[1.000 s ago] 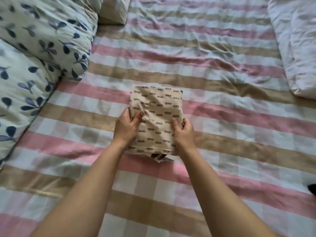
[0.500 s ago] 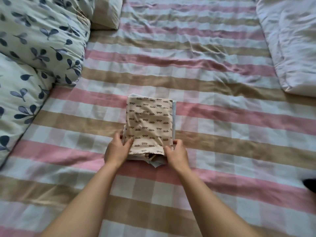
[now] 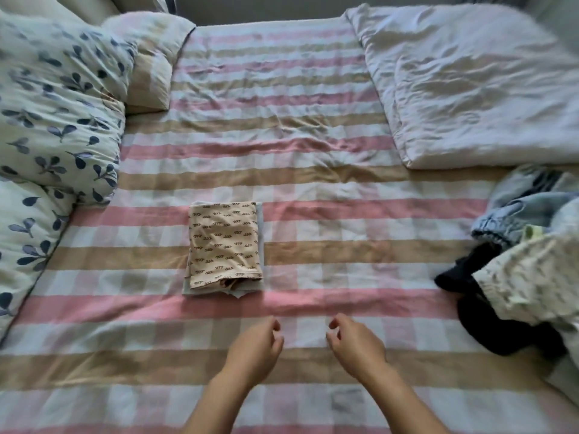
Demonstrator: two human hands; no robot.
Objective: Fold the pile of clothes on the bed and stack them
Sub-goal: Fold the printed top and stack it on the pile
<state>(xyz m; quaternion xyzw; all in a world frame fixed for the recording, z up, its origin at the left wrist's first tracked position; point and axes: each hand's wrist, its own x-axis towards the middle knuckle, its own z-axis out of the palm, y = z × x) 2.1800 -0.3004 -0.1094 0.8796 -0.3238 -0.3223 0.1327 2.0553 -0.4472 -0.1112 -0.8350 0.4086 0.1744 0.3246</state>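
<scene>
Head view, looking down on the bed.

Folded stack: a beige printed piece (image 3: 224, 245) lies flat on a pale blue-grey piece (image 3: 200, 292). The lower one shows only as a thin strip along the right and near edges. The stack sits on the sheet (image 3: 313, 189), left of centre. A bit of fabric sticks out at its near edge.

Left hand (image 3: 253, 349): over the sheet, nearer the camera than the stack and not touching it. Fingers loosely curled, holding nothing.

Right hand (image 3: 357, 346): beside the left with a gap between them. Fingers also loosely curled, holding nothing. Cannot tell whether either hand touches the sheet.

Unfolded pile (image 3: 526, 245): at the right edge of the bed, well apart from the stack. In it are a light blue denim piece (image 3: 513, 211), a black piece (image 3: 470, 286) and a white printed piece (image 3: 526, 277) lying partly over the black one.

Other: leaf-print quilt (image 3: 53, 104) bunched along the left side. A pillow (image 3: 150, 57) sits just beside the quilt at the far end. White duvet (image 3: 470, 89) folded at far right.
</scene>
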